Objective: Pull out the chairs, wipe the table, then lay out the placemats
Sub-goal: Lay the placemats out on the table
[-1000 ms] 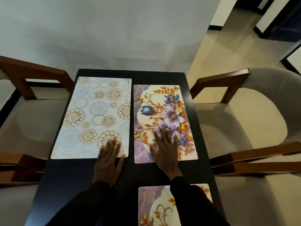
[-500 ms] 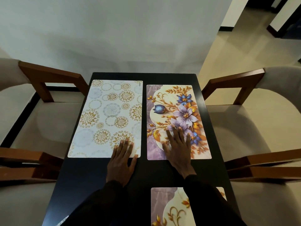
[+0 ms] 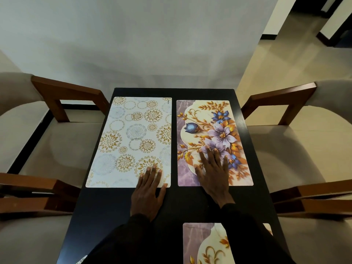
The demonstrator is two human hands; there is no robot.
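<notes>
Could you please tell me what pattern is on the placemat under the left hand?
White placemat with gold and pale blue circular medallions, seen in the head view.

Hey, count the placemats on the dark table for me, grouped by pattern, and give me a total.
White placemat with gold and grey circle medallions: 1
Purple marbled placemats with gold leaves and purple-blue flowers: 2, one at the far right, one near the bottom edge, partly hidden by a sleeve
Total: 3
A pale sliver at the bottom left edge is too little to identify.
</notes>
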